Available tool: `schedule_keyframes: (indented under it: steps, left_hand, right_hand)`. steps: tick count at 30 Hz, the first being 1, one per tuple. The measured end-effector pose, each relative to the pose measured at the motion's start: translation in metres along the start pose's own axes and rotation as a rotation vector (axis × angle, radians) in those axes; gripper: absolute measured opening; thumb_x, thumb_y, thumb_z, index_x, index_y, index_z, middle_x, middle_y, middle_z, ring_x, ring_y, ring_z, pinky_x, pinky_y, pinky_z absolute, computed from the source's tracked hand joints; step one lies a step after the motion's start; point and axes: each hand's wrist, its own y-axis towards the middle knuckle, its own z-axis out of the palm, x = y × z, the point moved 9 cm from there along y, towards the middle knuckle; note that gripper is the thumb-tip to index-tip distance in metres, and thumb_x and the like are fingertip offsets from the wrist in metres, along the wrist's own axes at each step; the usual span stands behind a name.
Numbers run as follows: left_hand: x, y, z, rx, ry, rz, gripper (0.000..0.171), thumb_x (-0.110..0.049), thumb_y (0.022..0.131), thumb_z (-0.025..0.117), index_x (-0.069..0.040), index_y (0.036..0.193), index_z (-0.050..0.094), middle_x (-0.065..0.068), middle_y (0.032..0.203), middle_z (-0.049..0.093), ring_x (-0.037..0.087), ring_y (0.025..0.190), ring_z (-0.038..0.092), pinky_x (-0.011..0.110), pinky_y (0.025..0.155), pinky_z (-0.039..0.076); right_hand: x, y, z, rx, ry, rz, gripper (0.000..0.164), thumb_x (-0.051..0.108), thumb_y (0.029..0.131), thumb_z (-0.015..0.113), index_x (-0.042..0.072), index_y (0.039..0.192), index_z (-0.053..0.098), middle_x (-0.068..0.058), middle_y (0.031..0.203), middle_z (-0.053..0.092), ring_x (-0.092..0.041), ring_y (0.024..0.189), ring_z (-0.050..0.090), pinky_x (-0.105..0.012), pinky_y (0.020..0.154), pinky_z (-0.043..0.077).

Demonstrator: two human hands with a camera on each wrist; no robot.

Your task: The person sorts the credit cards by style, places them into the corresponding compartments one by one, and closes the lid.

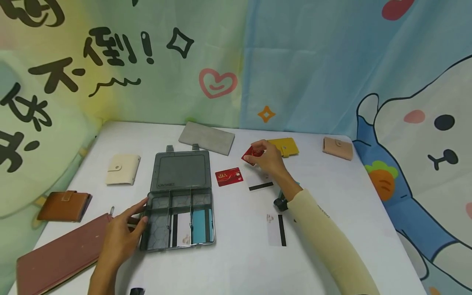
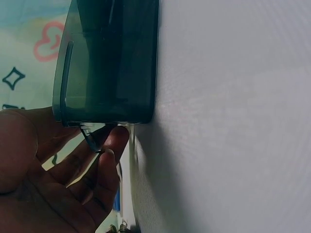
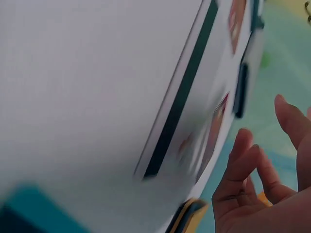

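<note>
My left hand [image 1: 123, 231] rests against the left side of a dark translucent divided box [image 1: 181, 149], whose lid is folded back. Its fingers [image 2: 109, 182] are beside the box's end wall. White and teal cards [image 1: 200, 226] lie in the front compartments. My right hand [image 1: 271, 159] hovers over a red card [image 1: 249, 157], thumb and fingers [image 3: 240, 170] apart around it. In the right wrist view that card [image 3: 214, 131] appears clear of the fingers. A red VIP card [image 1: 229, 176] and a white card with a black stripe [image 1: 261, 186] lie nearby.
Another striped white card [image 1: 277, 230] lies nearer me. At the back are a grey wallet [image 1: 207, 138], a yellow wallet [image 1: 287, 146] and a tan wallet [image 1: 337, 148]. Cream [image 1: 123, 169], brown [image 1: 64, 206] and long maroon [image 1: 64, 258] wallets line the left.
</note>
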Motion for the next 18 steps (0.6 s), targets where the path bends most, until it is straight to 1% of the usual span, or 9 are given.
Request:
schedule_keyframes:
  steps: [3, 7, 12, 15, 18]
  left_hand:
    - [0.0, 0.0, 0.0, -0.002, 0.005, -0.001, 0.056, -0.002, 0.093, 0.066, -0.018, 0.146, 0.053, 0.022, 0.128, 0.066, 0.032, 0.087, 0.073, 0.03, 0.062, 0.057]
    - [0.0, 0.0, 0.0, -0.005, 0.013, 0.0, 0.056, -0.002, 0.093, 0.066, -0.018, 0.145, 0.053, 0.022, 0.128, 0.066, 0.032, 0.087, 0.072, 0.03, 0.062, 0.056]
    - [-0.001, 0.0, 0.0, -0.011, 0.018, 0.005, 0.056, -0.001, 0.093, 0.066, -0.017, 0.145, 0.054, 0.021, 0.127, 0.066, 0.031, 0.086, 0.073, 0.027, 0.062, 0.055]
    - [-0.002, -0.001, -0.001, -0.015, 0.016, 0.015, 0.055, -0.001, 0.093, 0.066, -0.017, 0.144, 0.055, 0.02, 0.127, 0.067, 0.029, 0.083, 0.072, 0.025, 0.06, 0.054]
    - [-0.002, -0.002, -0.001, -0.012, 0.015, 0.018, 0.054, -0.001, 0.093, 0.066, -0.017, 0.144, 0.055, 0.019, 0.127, 0.067, 0.026, 0.082, 0.071, 0.024, 0.059, 0.052]
  right_hand:
    - [-0.007, 0.009, -0.006, -0.019, -0.076, 0.025, 0.064, 0.038, 0.083, 0.081, 0.022, 0.138, 0.054, -0.005, 0.14, 0.053, -0.026, 0.125, 0.047, -0.049, 0.106, 0.044]
    - [-0.012, 0.016, -0.004, -0.019, -0.167, 0.025, 0.072, 0.037, 0.082, 0.082, 0.016, 0.143, 0.05, -0.011, 0.144, 0.049, -0.029, 0.128, 0.045, -0.05, 0.108, 0.043]
    - [-0.017, 0.019, 0.002, -0.027, -0.301, 0.065, 0.078, 0.044, 0.081, 0.081, 0.009, 0.142, 0.048, -0.017, 0.139, 0.042, -0.031, 0.123, 0.045, -0.05, 0.103, 0.045]
    - [-0.017, 0.018, 0.004, -0.036, -0.322, 0.091, 0.074, 0.046, 0.079, 0.081, 0.008, 0.135, 0.05, -0.018, 0.133, 0.042, -0.032, 0.115, 0.048, -0.05, 0.097, 0.046]
    - [-0.015, 0.016, 0.006, -0.025, -0.324, 0.11, 0.073, 0.047, 0.076, 0.084, 0.007, 0.127, 0.051, -0.019, 0.129, 0.042, -0.032, 0.108, 0.048, -0.048, 0.091, 0.046]
